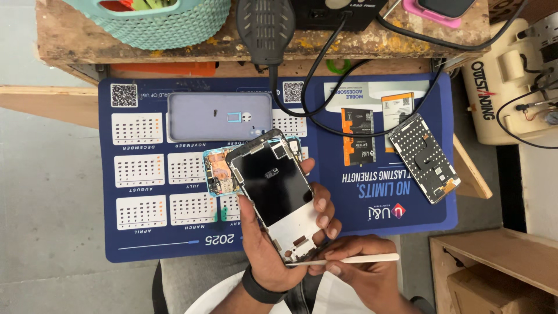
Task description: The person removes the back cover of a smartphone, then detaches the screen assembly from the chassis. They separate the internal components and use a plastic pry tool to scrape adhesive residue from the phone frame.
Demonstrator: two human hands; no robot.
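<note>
- Centrally, the left hand (264, 247) cradled an opened phone frame (273, 189) from beneath, its fingers (321, 204) curled snugly round the frame's edge at 3 o'clock and the thumb lying along the edge at 9 o'clock; a dark band sat on that wrist.
- The right hand (360, 273) had its fingers closed in a pinch on a slim white pry tool (349, 260), which lay almost level, its tip touching the lower end of the phone frame at about 6 o'clock.
- The phone frame was tilted, its top toward 11 o'clock, showing a black inner panel above and a pale metal section below; it was held above the blue mat (139, 244).
- Just beside the frame at 9 o'clock, a small circuit assembly with copper-coloured foil (218, 171) lay on the mat.
- At 12 o'clock from the frame lay a grey-lilac phone back cover (218, 116), flat, with a small light-blue tray on it.
- At 3 o'clock, well apart from the hands, a dotted black display panel (423, 157) lay slanted on the mat.
- The mat, rectangular and dark blue, carried white calendar grids on its left half, square black-and-white code patches near the top, and an advert panel with orange-and-black battery pictures at 1 o'clock.
- Black cables (325, 75) looped across the mat's top edge from the worn wooden tabletop (75, 40), where a teal woven basket (168, 23) stood at 11 o'clock.
</note>
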